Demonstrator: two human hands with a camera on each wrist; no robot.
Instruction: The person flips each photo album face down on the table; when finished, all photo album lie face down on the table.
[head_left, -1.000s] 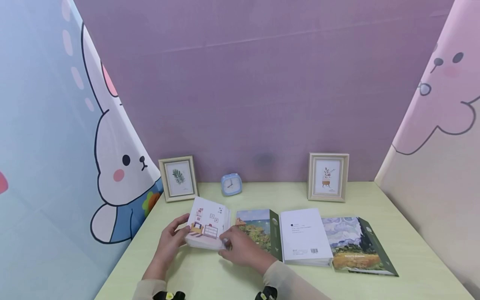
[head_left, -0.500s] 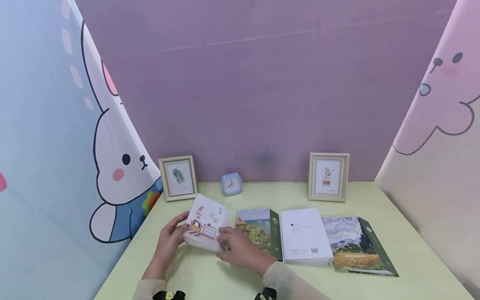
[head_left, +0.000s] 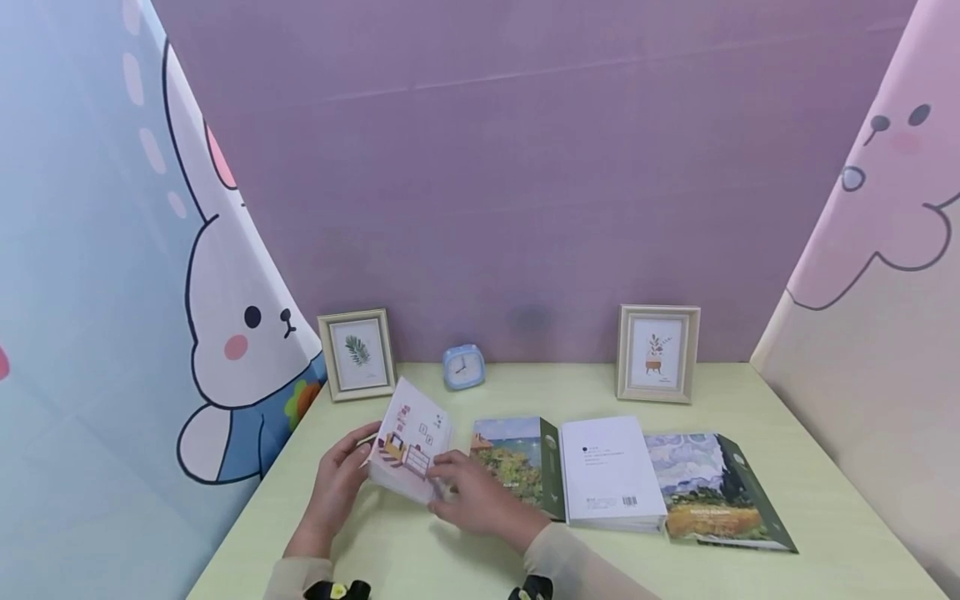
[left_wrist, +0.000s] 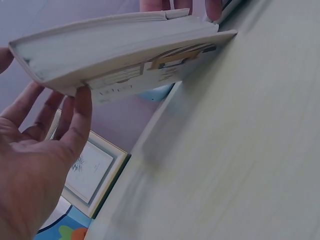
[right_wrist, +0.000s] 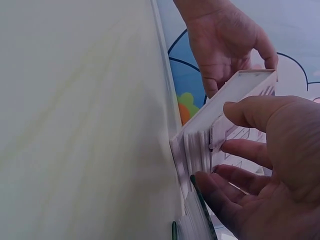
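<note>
A thick white photo album (head_left: 411, 446) with a printed room scene on its cover is held tilted over the left part of the table. The left hand (head_left: 339, 487) grips its left side, thumb on the cover; in the left wrist view this left hand (left_wrist: 45, 145) has fingertips at the album's edge. At the album's opposite edge, the right hand (head_left: 480, 496) pinches the cover. In the right wrist view, the right thumb and forefinger (right_wrist: 245, 150) sit either side of a cover edge, and the page stack (right_wrist: 197, 152) shows beside them.
To the right lie a painted-cover album (head_left: 513, 462) with a green spine, a white book (head_left: 611, 471) with a barcode, and another painted album (head_left: 705, 487). Behind stand a leaf-print frame (head_left: 358, 357), a blue clock (head_left: 463, 367) and a plant-print frame (head_left: 657, 354).
The album has tilted up more steeply and turned, its top corner rising. The right hand has shifted slightly left and up with it; the left hand stays around the same side.
</note>
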